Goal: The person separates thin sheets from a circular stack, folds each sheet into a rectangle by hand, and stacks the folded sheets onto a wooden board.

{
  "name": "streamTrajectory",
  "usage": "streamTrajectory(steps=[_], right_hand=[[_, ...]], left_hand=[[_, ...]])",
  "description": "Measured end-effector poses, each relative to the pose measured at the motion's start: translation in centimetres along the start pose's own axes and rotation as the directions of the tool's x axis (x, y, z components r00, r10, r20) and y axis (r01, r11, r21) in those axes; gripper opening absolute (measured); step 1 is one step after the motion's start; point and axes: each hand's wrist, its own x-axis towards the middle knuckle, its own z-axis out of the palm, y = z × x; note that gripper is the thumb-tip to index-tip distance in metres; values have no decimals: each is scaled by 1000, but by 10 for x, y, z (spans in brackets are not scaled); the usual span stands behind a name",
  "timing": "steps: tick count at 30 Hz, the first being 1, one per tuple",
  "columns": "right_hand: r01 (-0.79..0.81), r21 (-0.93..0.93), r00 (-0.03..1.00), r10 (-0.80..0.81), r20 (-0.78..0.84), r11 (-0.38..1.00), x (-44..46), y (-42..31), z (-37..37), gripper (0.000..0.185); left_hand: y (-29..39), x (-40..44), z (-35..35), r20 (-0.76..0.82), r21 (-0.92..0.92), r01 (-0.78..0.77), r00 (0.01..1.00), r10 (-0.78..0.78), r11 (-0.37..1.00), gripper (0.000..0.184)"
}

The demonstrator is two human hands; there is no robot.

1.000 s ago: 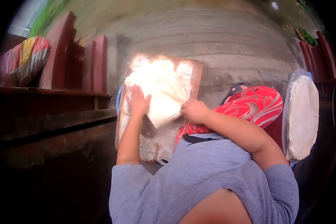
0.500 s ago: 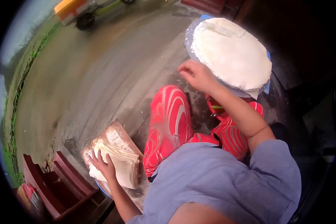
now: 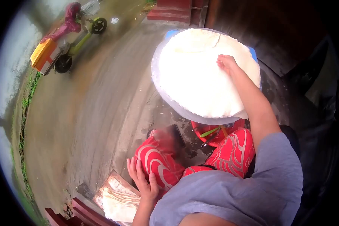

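Note:
A large round pile of thin white dough sheets (image 3: 199,83) lies on a pale round tray (image 3: 173,103), with a sheet's edge showing near its far side. Over the right part of this pile is my right hand (image 3: 226,64), its fingers curled together; whether they pinch a sheet is hidden. My left hand (image 3: 142,180) is open, fingers spread, beside my left leg in red patterned trousers (image 3: 158,160). Just left of that hand, a stack of folded off-white sheets (image 3: 120,205) sits on a worn board (image 3: 115,180).
Under the tray's near edge stands a red basin (image 3: 199,132) with a green-handled tool (image 3: 209,132). A dark flat object (image 3: 179,135) is on the wet concrete floor. A scooter (image 3: 66,49) with a yellow box stands far left. Dark red wooden pieces (image 3: 86,211) are at lower left.
My right hand has moved from beside the tray to over the white pile. My left hand has left the folded stack and come to my leg. The view has shifted.

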Motion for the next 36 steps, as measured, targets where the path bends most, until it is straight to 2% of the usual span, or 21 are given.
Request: streamTrajectory(steps=[4,6,7,9,11,13,15,16,18,20,22,23,24,26,28,29,31,32,33,35,36], right_hand=[[5,51,997,-1,-72,999,80,-13,9,20],[53,62,973,-38,-229,997,114,-14,21,22],[46,59,975,-32,-221,997,134,-16,24,22],[-4,-187,909,-74,-411,982,166,-16,28,28],[-31,-402,906,-145,-398,915,137,-48,40,27],[-84,-408,938,-66,-340,909,158,-45,39,23],[-42,19,976,45,-213,999,173,-35,36,27],[-47,240,995,66,-73,970,159,-43,30,19],[8,336,1000,-8,-2,942,125,-55,13,20],[108,456,984,-160,78,884,82,-58,-10,22],[185,514,954,-278,109,838,31,-50,-38,23],[208,545,939,-322,121,812,5,-45,-51,24],[219,563,931,-343,124,797,-28,-43,-61,27],[220,593,917,-372,146,775,-94,-40,-82,30],[216,603,911,-381,158,768,-147,-36,-104,32],[257,576,910,-394,125,776,-169,-35,-116,32],[300,543,908,-409,90,784,-207,-35,-133,32],[332,545,904,-424,48,770,-223,-36,-140,34],[363,545,899,-437,7,756,-238,-37,-147,35],[404,545,872,-489,13,734,-259,-38,-160,37],[443,550,842,-540,18,708,-268,-39,-167,40]], left_hand=[[8,21,17,18,137,-78,997,76,988,63],[14,25,20,59,131,-50,997,43,990,62],[17,27,22,95,129,-24,995,12,991,62],[18,32,29,102,150,-8,995,-7,989,62],[19,35,33,107,161,-14,994,-3,987,62],[22,41,37,114,165,-19,993,0,986,62],[27,49,39,119,162,-29,993,9,986,62],[29,58,39,109,122,-1,994,-12,993,61],[29,84,38,96,79,24,995,-32,997,59],[23,124,38,129,66,-167,979,158,984,53],[25,165,59,220,-299,-62,967,132,952,45],[34,185,73,357,-561,223,934,-10,797,50],[44,204,90,521,-708,490,849,-92,508,56],[42,234,129,710,-699,715,692,-131,-7,85],[55,256,151,876,-470,821,392,-280,-324,109],[53,255,164,880,-465,823,388,-275,-326,109],[59,253,181,863,-443,872,352,-363,-206,118],[70,250,180,842,-509,834,432,-324,-212,109],[71,248,182,844,-506,836,429,-321,-214,109],[68,248,187,840,-542,812,525,-134,-216,98],[78,248,182,851,-525,784,472,-231,-333,68]])
